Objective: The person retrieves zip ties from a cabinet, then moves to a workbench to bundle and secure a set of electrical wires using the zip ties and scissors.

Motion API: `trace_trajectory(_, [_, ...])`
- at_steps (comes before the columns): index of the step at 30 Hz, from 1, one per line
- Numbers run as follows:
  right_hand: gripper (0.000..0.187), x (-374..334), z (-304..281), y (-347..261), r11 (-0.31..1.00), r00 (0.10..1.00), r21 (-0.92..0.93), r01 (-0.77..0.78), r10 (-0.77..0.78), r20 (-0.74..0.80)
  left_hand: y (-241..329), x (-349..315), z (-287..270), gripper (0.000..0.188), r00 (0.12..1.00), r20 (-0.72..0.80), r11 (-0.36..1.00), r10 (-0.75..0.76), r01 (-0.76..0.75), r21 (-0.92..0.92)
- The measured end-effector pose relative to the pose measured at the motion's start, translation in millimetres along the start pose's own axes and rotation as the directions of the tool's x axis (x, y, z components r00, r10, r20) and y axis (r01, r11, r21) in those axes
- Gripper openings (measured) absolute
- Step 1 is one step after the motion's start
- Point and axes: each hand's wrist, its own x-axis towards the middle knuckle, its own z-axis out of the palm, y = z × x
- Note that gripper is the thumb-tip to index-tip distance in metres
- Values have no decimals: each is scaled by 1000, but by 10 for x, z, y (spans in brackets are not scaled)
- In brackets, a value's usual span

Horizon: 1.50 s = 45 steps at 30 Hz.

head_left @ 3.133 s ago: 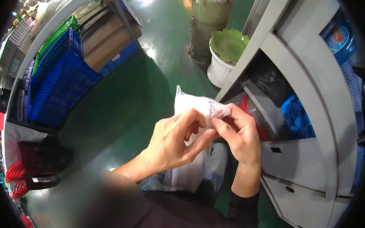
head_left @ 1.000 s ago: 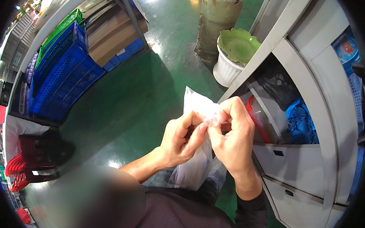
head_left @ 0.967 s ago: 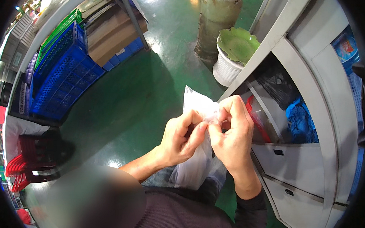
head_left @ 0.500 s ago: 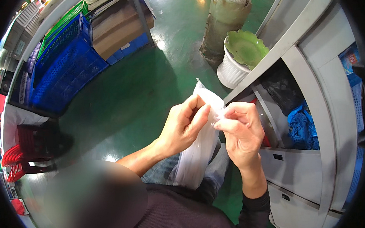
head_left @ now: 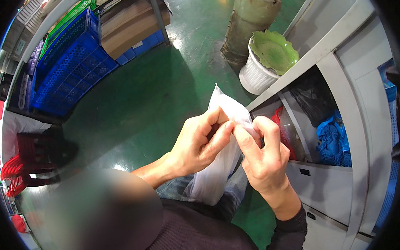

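A white, partly see-through plastic bag (head_left: 211, 180) hangs from my two hands, its lower end over my jeans and its pointed top sticking up above my fingers. My left hand (head_left: 198, 138) pinches the bag between thumb and forefinger. Close beside it, my right hand (head_left: 266, 155) is closed on the bag's edge with bent fingers, the fingertips of both hands almost meeting. The folds between the fingertips are too small to make out.
On the right stands a grey cabinet (head_left: 325, 186) with an open compartment holding blue bags (head_left: 332, 139) and a black bag (head_left: 312, 100). Beyond are a white woven bin (head_left: 256, 75) with a green dish (head_left: 275, 52) and a pillar. Blue crates (head_left: 68, 72) and red stools (head_left: 21, 166) line the left.
My right hand has turned so its back faces up, and its fingers have moved in against the left fingertips. My left hand keeps its pinch on the bag.
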Motion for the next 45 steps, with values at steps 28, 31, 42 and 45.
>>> trace_trajectory(28, [20, 121, -54, 66, 922, 947, 227, -315, 322, 6, -358, 202, -116, 51, 939, 190, 745, -288, 344, -571])
trace_trajectory(31, [21, 108, -95, 45, 900, 924, 212, -380, 379, 44, -309, 202, -119, 52, 919, 237, 712, -314, 394, -582])
trace_trajectory(42, [19, 34, -234, 8, 494, 765, 655, -571, 610, 206, -188, 123, -52, 35, 920, 279, 574, -277, 391, -720])
trace_trajectory(45, [16, 102, -381, 35, 489, 762, 650, -582, 608, 224, -178, 105, -66, 36, 908, 297, 534, -297, 416, -736])
